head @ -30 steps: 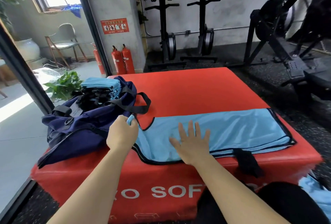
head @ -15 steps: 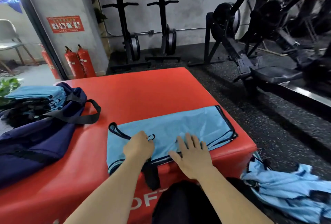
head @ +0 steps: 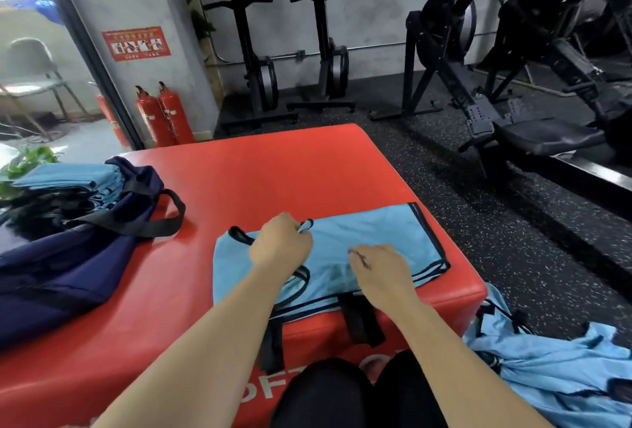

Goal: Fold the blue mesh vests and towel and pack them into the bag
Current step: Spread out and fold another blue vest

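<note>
At lower centre, the left hand (head: 280,243) is now pinching the folded-over strap of the blue vest (head: 376,239) while the right hand (head: 383,270), no longer flat, is curling loosely on it, advancing the fold.

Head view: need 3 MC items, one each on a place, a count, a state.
1. Where is the bag?
A. on the red box's left part
B. on the floor at right
C. on the chair

2. How many extinguishers stand together at the pillar's foot?
A. one
B. two
C. four

3. What is the left hand doing?
A. lying flat and open
B. pinching the vest's strap
C. holding the bag's handle

Key: 1 A, the bag lies on the box, left of the vest. 2 B, two extinguishers stand side by side there. 3 B, its fingers close on a strap loop; the right hand curls on the cloth.
</note>
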